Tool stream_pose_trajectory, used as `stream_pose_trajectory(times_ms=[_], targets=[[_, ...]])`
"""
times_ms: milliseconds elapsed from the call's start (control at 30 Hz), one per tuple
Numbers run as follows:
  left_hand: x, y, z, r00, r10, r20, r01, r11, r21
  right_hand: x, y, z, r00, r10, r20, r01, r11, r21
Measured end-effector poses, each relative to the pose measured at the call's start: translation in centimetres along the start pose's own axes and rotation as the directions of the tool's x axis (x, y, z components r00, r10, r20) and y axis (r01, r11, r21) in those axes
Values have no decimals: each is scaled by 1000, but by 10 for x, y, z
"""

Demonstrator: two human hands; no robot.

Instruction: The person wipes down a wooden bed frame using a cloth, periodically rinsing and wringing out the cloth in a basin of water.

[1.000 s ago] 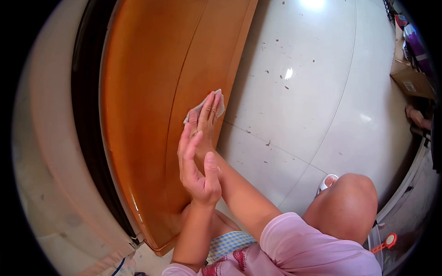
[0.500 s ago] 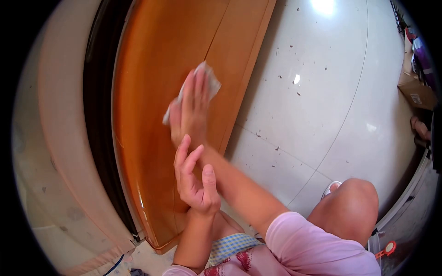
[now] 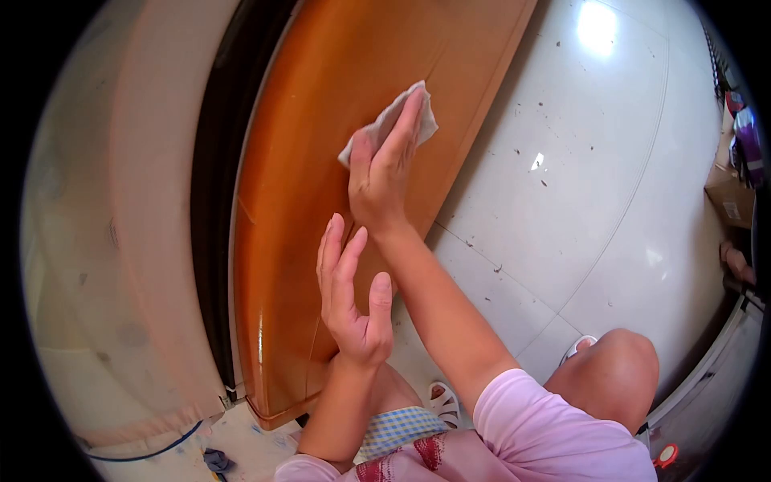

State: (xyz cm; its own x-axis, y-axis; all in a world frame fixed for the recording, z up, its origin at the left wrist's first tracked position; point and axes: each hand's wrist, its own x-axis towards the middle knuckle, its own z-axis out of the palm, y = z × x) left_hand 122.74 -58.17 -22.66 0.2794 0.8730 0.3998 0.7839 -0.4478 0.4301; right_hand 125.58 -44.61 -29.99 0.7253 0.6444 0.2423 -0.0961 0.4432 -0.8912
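My right hand (image 3: 384,181) presses a folded white cloth (image 3: 428,120) against the glossy orange-brown wooden panel (image 3: 321,112). The fingers lie along the cloth and partly cover it; one edge sticks out past the fingertips and another past the thumb side. Nearer to me, my left hand (image 3: 353,297) is raised in the air with its fingers apart and nothing in it. It is below my right wrist in the view, in front of the panel's lower part.
Pale floor tiles (image 3: 562,217) with scattered dark bits lie right of the panel. A cardboard box (image 3: 731,205) and other items stand at the far right. A dark strip (image 3: 217,161) and beige fabric edge (image 3: 152,201) border the panel's left side. A small dark cloth (image 3: 217,459) lies at lower left.
The view has shifted, so the panel appears farther right. My right hand has slid with the cloth farther up and right in view. My left hand stays raised and open.
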Motion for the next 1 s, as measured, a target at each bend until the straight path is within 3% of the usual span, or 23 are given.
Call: stream_pose_trajectory(times_ms=[100, 167, 267, 367, 567, 600, 700, 767, 800, 933, 1000], targets=[[-2, -3, -5, 999, -2, -34, 3, 999, 37, -40, -21, 10, 998, -49, 27, 51, 995, -80], [-2, -3, -7, 998, 32, -53, -28, 998, 63, -64, -34, 13, 983, -102, 151, 130, 974, -186], [2, 0, -5, 999, 13, 48, -20, 988, 155, -57, -32, 5, 962, -177, 209, 220, 954, -205], [8, 4, -7, 995, 10, 95, -22, 993, 119, -16, -23, 0, 981, -111, 159, 151, 951, -271], [28, 9, -18, 997, 75, 22, -77, 991, 109, 0, -20, 11, 991, -110, 72, 125, 959, -253], [29, 8, -20, 995, 104, -2, -103, 989, 106, -14, -24, 18, 978, -189, 83, 206, 931, -303], [30, 3, -27, 981, 192, -22, -187, 973, 135, -47, -52, 15, 965, -189, 184, 233, 937, -260], [33, 4, -28, 981, 191, -27, -187, 974, 125, -53, -50, 16, 942, -158, 295, 257, 906, -336], [35, 3, -28, 987, 162, -23, -159, 981, 111, -41, -45, 16, 932, -259, 252, 324, 908, -265], [43, 0, -33, 994, 108, -18, -108, 993, 42, 19, -45, 12, 912, -307, 271, 385, 868, -314], [45, 1, -40, 992, 123, -26, -123, 992, 3, 29, -53, 13, 934, -275, 227, 328, 912, -246]])
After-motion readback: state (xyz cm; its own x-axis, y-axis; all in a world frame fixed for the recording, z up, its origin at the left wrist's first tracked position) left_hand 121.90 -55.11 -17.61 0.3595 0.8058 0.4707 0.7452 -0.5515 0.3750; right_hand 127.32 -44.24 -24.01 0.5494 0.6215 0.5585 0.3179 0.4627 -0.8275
